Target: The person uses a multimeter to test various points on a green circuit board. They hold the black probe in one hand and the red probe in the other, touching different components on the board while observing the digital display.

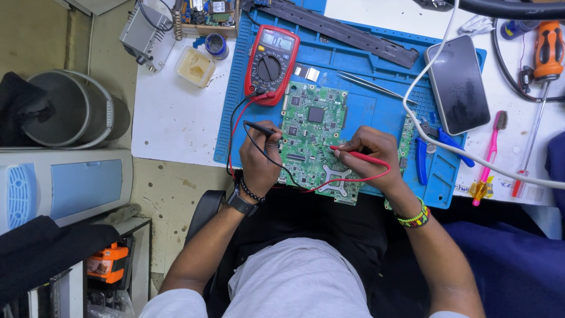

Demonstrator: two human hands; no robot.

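both probe tips sit on the green circuit board (315, 138) — left hand (259, 162) pinching the black probe (259, 126), right hand (368, 156) the red probe (356, 154) — so testing looks under way, with the red multimeter (272, 63) switched on.

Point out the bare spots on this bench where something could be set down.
Bare: white bench left of the blue mat, below the yellow tub; mat patch between circuit board and phone. Crowded: the right edge around the cutters, toothbrush, screwdriver.
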